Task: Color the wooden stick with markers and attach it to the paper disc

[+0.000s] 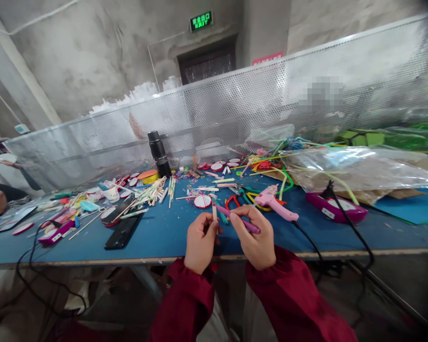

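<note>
My left hand point(201, 241) is closed on a short pale stick point(214, 211), held upright near the table's front edge. In my right hand point(254, 235) is a purple pen point(248, 225), gripped between thumb and fingers. The pen's tip points left and meets or nearly meets the top of the stick; I cannot tell if they touch. Just behind my hands lies a round white disc with a red rim point(202, 201). A pink glue gun point(276, 203) lies to the right of my right hand, beside pliers with yellow handles point(254, 198).
A black bottle point(159, 154) stands at the back, near a pile of paper sticks point(153, 190). A dark phone point(123, 232) lies front left. Purple boxes with cords point(337, 209) sit on the blue table point(164, 242). A perforated metal screen point(221, 104) closes the back.
</note>
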Demonstrator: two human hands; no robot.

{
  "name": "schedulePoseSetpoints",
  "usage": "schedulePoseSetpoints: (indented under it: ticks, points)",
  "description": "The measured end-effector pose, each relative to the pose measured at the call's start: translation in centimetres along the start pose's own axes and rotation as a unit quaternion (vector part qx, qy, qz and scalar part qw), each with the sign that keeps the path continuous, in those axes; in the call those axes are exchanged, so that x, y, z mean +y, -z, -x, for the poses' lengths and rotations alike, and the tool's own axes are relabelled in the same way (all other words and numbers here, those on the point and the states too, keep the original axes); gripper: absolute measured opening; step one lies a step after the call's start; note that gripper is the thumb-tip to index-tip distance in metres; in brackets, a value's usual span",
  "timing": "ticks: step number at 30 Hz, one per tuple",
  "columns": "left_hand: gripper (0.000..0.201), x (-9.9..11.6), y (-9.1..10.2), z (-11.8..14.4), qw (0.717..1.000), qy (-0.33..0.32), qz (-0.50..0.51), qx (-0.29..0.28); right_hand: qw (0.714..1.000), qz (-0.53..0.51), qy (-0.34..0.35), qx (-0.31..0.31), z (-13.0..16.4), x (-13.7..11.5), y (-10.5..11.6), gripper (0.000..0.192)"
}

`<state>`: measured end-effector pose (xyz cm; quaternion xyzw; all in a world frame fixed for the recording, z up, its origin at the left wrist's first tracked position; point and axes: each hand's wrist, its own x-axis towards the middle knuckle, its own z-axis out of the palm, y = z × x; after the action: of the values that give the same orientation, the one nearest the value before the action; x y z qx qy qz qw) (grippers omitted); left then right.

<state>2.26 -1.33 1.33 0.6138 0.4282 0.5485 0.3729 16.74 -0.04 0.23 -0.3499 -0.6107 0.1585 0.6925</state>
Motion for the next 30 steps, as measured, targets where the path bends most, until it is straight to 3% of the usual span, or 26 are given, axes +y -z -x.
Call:
schedulePoseSetpoints:
  ticks: [30]
  points:
    - [0.023,-0.15,0.01,-0.01,1.0,0.0,0.0,-0.005,1.0,0.01,0.022,-0.005,-0.08,-0.05,0.01,0.012]
